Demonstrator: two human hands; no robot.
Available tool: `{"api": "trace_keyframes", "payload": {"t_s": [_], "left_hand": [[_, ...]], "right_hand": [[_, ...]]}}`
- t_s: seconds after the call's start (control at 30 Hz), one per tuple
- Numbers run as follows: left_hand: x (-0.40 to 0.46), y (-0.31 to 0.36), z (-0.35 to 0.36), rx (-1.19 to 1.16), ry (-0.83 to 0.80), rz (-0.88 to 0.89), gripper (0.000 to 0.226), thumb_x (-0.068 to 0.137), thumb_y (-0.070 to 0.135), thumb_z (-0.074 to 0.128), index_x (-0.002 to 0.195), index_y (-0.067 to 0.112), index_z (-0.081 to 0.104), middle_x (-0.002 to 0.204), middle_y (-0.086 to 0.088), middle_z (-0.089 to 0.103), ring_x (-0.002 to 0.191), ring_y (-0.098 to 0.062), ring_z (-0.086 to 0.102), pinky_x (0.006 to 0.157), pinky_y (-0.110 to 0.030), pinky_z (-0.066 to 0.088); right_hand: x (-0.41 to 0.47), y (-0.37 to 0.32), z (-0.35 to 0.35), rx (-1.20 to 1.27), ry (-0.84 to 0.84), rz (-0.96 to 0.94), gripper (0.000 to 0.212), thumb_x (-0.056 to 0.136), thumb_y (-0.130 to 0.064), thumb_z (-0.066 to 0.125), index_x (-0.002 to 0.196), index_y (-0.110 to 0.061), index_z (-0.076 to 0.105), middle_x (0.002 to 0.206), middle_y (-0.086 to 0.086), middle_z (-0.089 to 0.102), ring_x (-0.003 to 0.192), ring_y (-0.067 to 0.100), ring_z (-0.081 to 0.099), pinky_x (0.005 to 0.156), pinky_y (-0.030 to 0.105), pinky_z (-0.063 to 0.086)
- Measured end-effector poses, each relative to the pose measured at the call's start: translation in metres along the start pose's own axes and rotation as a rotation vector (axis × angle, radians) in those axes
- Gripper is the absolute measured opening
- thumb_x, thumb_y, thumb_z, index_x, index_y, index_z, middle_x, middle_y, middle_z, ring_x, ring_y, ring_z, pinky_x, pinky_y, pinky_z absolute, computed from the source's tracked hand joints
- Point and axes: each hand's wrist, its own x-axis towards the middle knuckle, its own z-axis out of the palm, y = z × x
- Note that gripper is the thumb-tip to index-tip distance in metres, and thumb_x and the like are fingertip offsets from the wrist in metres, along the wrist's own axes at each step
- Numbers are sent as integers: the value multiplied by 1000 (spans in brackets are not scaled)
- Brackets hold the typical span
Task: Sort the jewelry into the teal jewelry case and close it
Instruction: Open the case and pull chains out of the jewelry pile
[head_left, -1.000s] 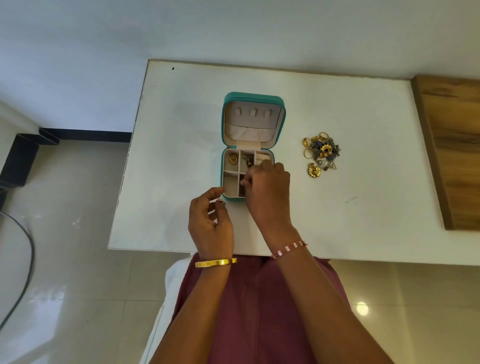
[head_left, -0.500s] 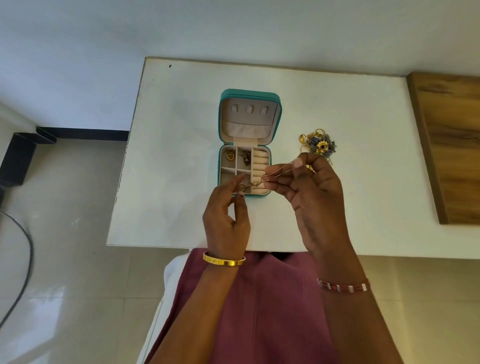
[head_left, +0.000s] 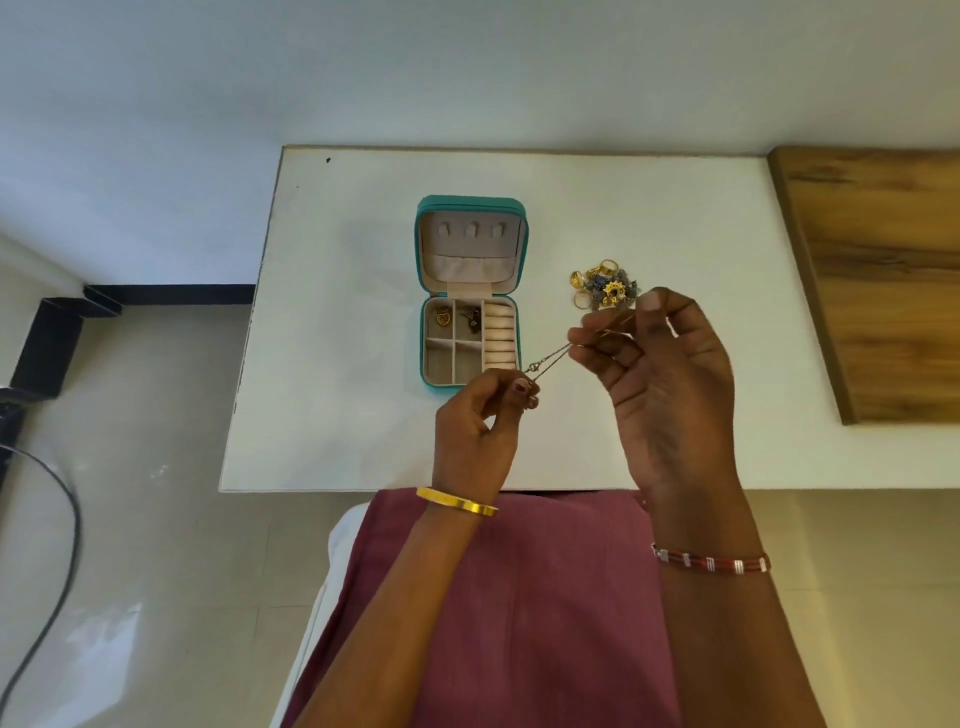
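A thin chain (head_left: 551, 357) is stretching between both hands above the white desk (head_left: 332, 291). The left hand (head_left: 475, 434) is pinching its lower end between thumb and fingertips, just past the near right corner of the teal jewelry case (head_left: 470, 293); a small clasp or charm is showing at that end, too tiny to make out. The right hand (head_left: 657, 384) is pinching the upper end between thumb and curled fingers, palm turning toward the camera, and how much chain is bunching inside that grip is hidden.

The case is sitting open at the desk's centre, its lid lying back toward 12 o'clock, showing three small tabs and a pocket. In the tray, a gold heart pendant (head_left: 442, 317) is lying in the far left compartment, and a darker piece (head_left: 471, 317) is lying in the one beside it, its shape hard to read. The two near compartments are looking bare, though shadow is covering their floors. Pink ring rolls (head_left: 500, 338) are filling the right side.

At 3 o'clock from the case, a heap of gold rings and blue-grey pieces (head_left: 604, 287) is resting on the desk, its near edge covered by the right hand's fingertips. A gold bangle (head_left: 457, 503) is circling the left wrist, a red-and-silver bracelet (head_left: 711, 562) the right. A wooden panel (head_left: 878, 270) at the right is running out of frame.
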Motion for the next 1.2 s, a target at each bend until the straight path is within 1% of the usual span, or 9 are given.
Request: {"api": "trace_keyframes", "payload": {"t_s": [0.17, 0.33, 0.47, 0.57, 0.67, 0.8, 0.93, 1.1, 1.2], "left_hand": [[2, 18, 6, -180, 5, -147, 19, 90, 8, 48, 78, 17, 60, 72, 5, 62, 53, 1, 59, 63, -13, 51], [-3, 37, 25, -488, -70, -315, 24, 91, 8, 46, 75, 15, 63, 48, 5, 56, 48, -9, 58, 62, -28, 57], [-1, 36, 48, -631, -81, -401, 24, 91, 7, 44, 78, 11, 63, 46, 5, 55, 47, -9, 54, 54, -23, 54], [6, 23, 60, -518, -59, -398, 24, 92, 6, 44, 80, 12, 63, 46, 7, 55, 45, -6, 53, 50, -19, 51], [11, 9, 67, -244, -23, -371, 19, 91, 6, 47, 86, 9, 65, 56, 3, 58, 48, -4, 54, 51, -19, 51], [15, -6, 66, 120, 27, -266, 19, 86, 6, 53, 97, 9, 68, 89, -10, 70, 74, -15, 61, 74, -31, 54], [14, -7, 62, 314, -14, -178, 23, 86, 5, 54, 106, 8, 66, 106, -9, 69, 93, -13, 62, 82, -11, 41], [12, -3, 60, 507, -78, -92, 28, 89, 6, 49, 115, 8, 61, 115, -10, 65, 108, -21, 59, 93, -21, 40], [10, -2, 56, 604, -105, -45, 30, 91, 7, 46, 117, 10, 59, 115, -12, 65, 108, -24, 58, 92, -25, 40]], "right_hand": [[4, -7, -23, -10, 203, -38, 10, 92, -13, 50, 83, -14, 55, 60, -1, 65, 61, 17, 62, 57, 25, 52], [3, 11, -46, -17, 419, 26, 10, 91, -13, 53, 82, -16, 56, 55, -3, 63, 55, 14, 60, 55, 23, 53], [3, 28, -57, -48, 473, 128, 9, 90, -10, 54, 82, -12, 57, 63, 5, 63, 55, 15, 61, 53, 24, 54], [6, 38, -60, -117, 437, 178, 8, 89, -6, 55, 83, -10, 59, 69, 9, 63, 60, 19, 63, 56, 25, 57], [8, 48, -63, -184, 399, 212, 7, 87, -3, 56, 83, -7, 60, 73, 10, 64, 67, 22, 64, 63, 27, 59], [12, 62, -69, -308, 417, 212, 9, 85, -2, 60, 79, -8, 61, 73, 11, 64, 67, 19, 64, 62, 25, 58], [17, 71, -75, -517, 413, 168, 9, 84, -3, 62, 77, -8, 62, 74, 11, 65, 64, 17, 64, 65, 26, 58], [19, 76, -74, -733, 385, 90, 6, 84, -4, 62, 80, -8, 64, 73, 7, 64, 67, 22, 63, 73, 36, 55], [17, 78, -72, -908, 331, 21, 10, 86, -5, 59, 93, -5, 67, 88, 10, 69, 77, 16, 61, 75, 24, 49]]}}
